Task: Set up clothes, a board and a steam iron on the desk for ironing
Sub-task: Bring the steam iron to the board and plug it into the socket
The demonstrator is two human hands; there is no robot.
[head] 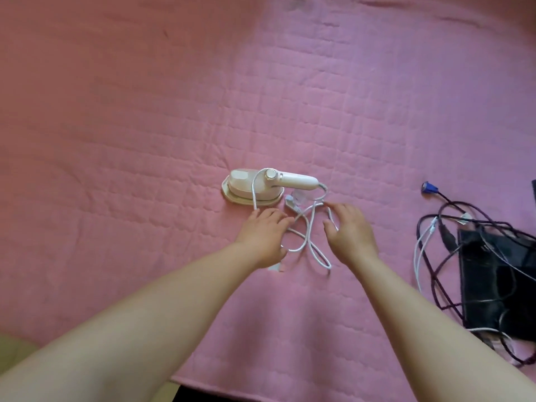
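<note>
Both hands reach forward with fingers loosely spread, gripping nothing. The left hand (265, 236) rests its fingertips on the white cord (307, 239); the right hand (352, 232) lies over the cord's far loops, thumb apart from the fingers. One white steam iron (261, 185) sits flat on the pink quilted cover (145, 126), just beyond the hands, its handle pointing right and its cord draped over the body. Wide bare cover spreads left and beyond. Well apart to the right lies one black flat device (493, 280) under tangled cables (435, 256), one ending in a blue plug (428, 188).
</note>
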